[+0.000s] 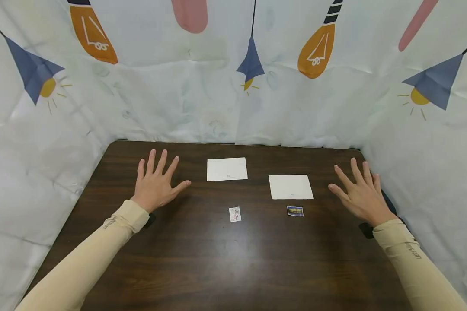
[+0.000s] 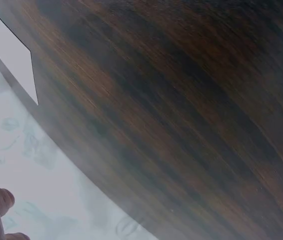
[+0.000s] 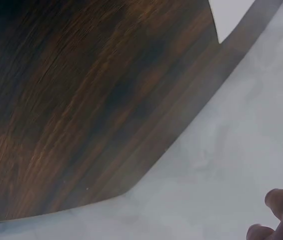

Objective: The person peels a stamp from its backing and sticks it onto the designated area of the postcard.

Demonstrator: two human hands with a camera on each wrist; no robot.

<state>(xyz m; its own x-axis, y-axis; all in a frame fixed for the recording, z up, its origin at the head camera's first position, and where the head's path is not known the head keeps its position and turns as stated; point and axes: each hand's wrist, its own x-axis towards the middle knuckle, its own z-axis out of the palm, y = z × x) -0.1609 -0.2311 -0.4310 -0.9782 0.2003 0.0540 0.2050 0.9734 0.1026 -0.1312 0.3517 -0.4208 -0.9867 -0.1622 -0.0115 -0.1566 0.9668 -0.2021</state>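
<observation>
My left hand (image 1: 154, 186) is held over the left part of the dark table with its fingers spread and nothing in it. Spread the same way, my right hand (image 1: 361, 195) is over the table's right side and holds nothing. Between the hands lie two white paper sheets: a farther one (image 1: 226, 169), nearer the left hand, and another (image 1: 291, 187), nearer the right. A small stamp with a pale picture (image 1: 235, 214) lies below the first sheet. Just under the second sheet is a small blue and yellow stamp (image 1: 295, 211). In the wrist views only a few fingertips show.
The brown wooden table (image 1: 225, 268) has rounded far corners. A white curtain (image 1: 218, 103) printed with lamps and bulbs hangs behind it and along both sides. Dark wrist straps (image 1: 366, 230) show at the sleeve cuffs.
</observation>
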